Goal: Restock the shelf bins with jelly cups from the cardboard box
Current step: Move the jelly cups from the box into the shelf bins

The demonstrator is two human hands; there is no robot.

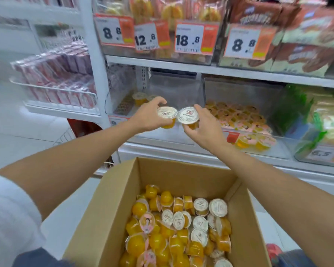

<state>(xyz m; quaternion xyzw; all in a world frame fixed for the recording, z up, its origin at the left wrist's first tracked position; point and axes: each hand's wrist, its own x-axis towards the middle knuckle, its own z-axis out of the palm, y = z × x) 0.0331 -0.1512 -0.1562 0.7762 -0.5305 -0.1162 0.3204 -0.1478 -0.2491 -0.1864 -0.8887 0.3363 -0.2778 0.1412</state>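
Head view: my left hand [148, 117] curls round one orange jelly cup [167, 113]. My right hand [205, 130] pinches a second cup [188, 116] just beside it. Both are held before the clear bin [175, 89], 12 o'clock. The cardboard box [181, 170] of cups is at 6 o'clock.

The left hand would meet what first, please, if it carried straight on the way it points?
Most likely the jelly cup that the right hand holds, close alongside; depth is unclear.

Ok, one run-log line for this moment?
stage: carry | left hand: grips left cup | right hand: grips right cup | position: before clear bin | cardboard box: many jelly cups inside
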